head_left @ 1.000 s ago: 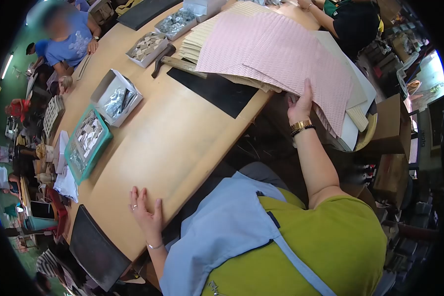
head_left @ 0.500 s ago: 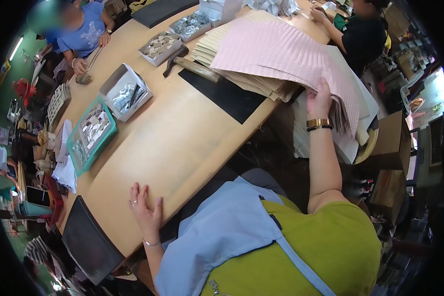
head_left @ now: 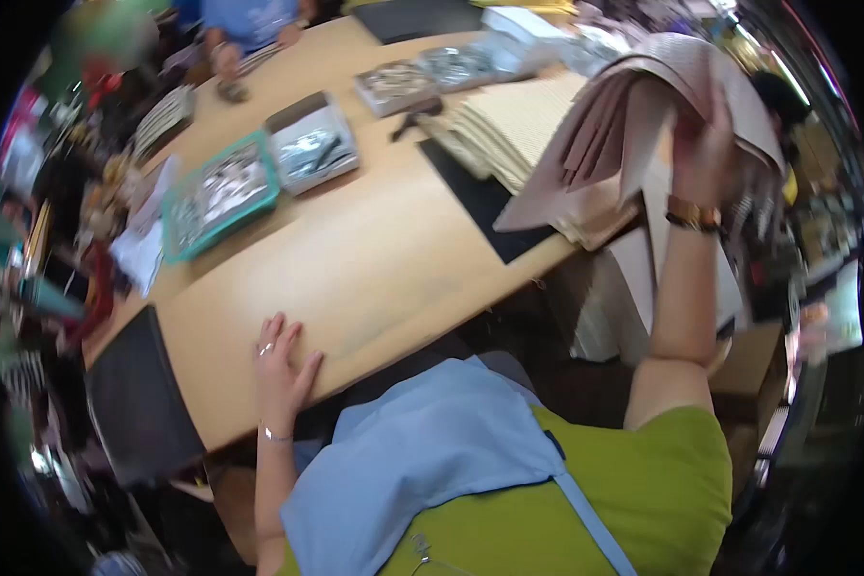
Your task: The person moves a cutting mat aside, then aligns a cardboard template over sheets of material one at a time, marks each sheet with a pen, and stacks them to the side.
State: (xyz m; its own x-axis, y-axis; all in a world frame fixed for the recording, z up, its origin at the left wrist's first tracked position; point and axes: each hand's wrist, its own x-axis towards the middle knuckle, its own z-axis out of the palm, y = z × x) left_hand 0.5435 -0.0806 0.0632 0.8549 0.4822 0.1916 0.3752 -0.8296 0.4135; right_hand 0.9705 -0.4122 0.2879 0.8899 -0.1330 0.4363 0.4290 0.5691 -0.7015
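Note:
My right hand (head_left: 703, 158), raised above the table's right end, grips a bundle of pink textured sheets (head_left: 610, 134). The sheets droop on both sides of the hand, and its fingers are partly blurred. Beneath the bundle lies a stack of cream textured sheets (head_left: 523, 120), over part of a black mat (head_left: 475, 202). A dark hammer head (head_left: 419, 123) shows beside the stack. On the wooden table (head_left: 346, 250), near the front edge, my left hand (head_left: 283, 370) rests flat with its fingers apart, holding nothing.
A teal basket (head_left: 171, 235) of small pieces and a white box (head_left: 348, 158) with plastic packets stand across the table. Farther back is a box of small pieces (head_left: 394, 88). A black pad (head_left: 144, 394) covers the left corner. Another person's hand (head_left: 226, 62) rests at the far side.
My right hand has lifted the pink sheets off the cream stack, up and to the right, and they now fold over it. My left hand stays on the table. The view has shifted.

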